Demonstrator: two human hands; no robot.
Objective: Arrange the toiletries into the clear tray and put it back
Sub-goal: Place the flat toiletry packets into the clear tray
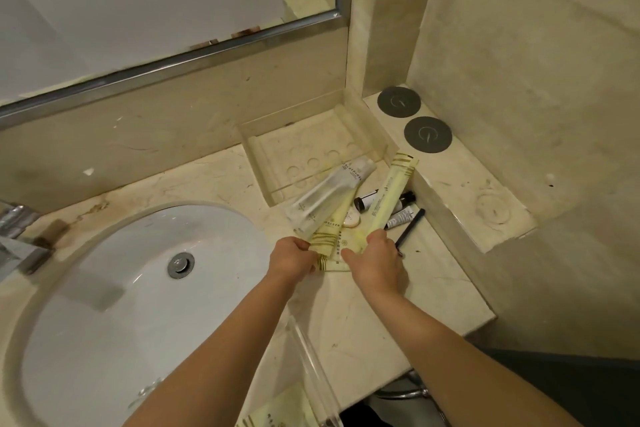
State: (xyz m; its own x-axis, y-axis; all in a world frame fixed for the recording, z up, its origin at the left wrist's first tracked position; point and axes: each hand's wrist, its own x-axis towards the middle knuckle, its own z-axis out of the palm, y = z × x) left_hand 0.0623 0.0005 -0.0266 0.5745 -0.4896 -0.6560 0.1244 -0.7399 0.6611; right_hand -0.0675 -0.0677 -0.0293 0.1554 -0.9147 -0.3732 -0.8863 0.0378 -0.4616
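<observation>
My left hand grips the near ends of a clear sachet and a yellow striped packet, fanned out over the counter. My right hand holds the lower end of a long pale-yellow packet that slants up to the right. Beneath them lie another flat yellow packet, a small white soap, two small dark-capped bottles, a little tube and a black stick. The clear tray stands against the back wall, holding nothing.
A white sink with a drain fills the left, a chrome tap at its edge. Two grey round coasters sit on the raised ledge at right. A second clear holder with a yellow packet is at the counter's front edge. A mirror hangs above.
</observation>
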